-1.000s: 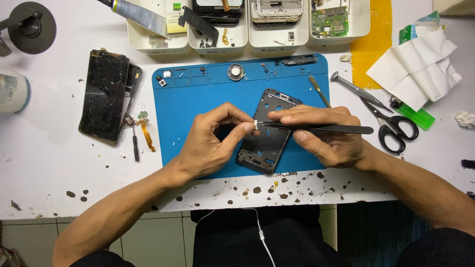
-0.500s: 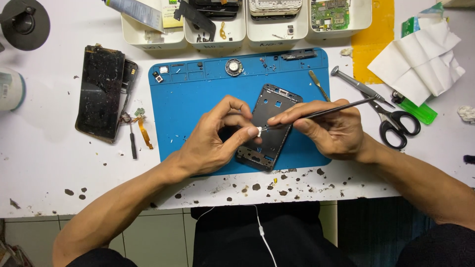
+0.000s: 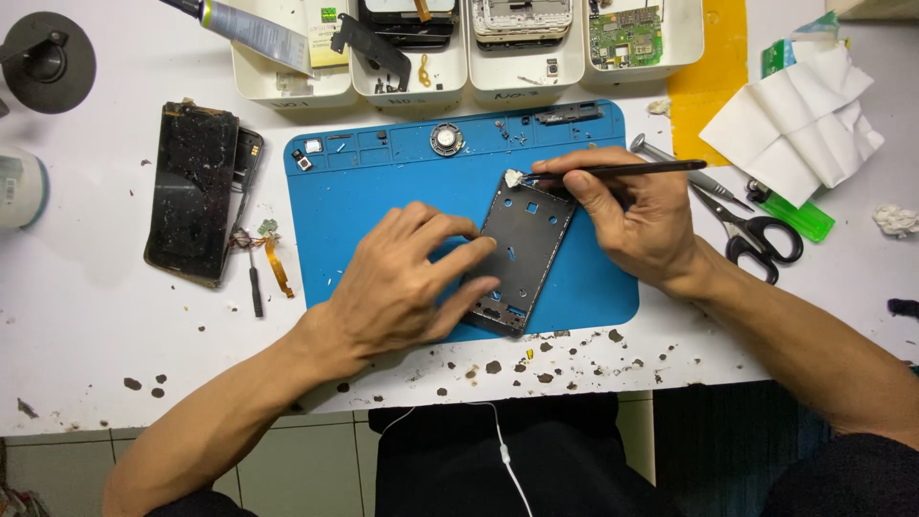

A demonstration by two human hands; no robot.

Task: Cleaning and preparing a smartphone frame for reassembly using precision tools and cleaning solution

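Note:
A dark phone frame point(image 3: 525, 247) lies tilted on the blue work mat point(image 3: 383, 191). My left hand point(image 3: 407, 282) rests on the frame's left side, fingers pressing it flat. My right hand point(image 3: 637, 215) grips black tweezers point(image 3: 622, 169) that point left. Their tips hold a small white part point(image 3: 514, 177) at the frame's top corner.
A cracked phone screen point(image 3: 194, 191) and a small screwdriver point(image 3: 255, 282) lie left of the mat. White trays point(image 3: 479, 48) of phone parts line the back. Scissors point(image 3: 747, 215), white tissue point(image 3: 795, 124) and a green lighter point(image 3: 793, 213) sit on the right. A round speaker point(image 3: 445, 139) rests on the mat.
The small white part has gone from the frame's middle to its top corner, carried by the tweezers. My left hand has flattened onto the frame, which now lies on the mat.

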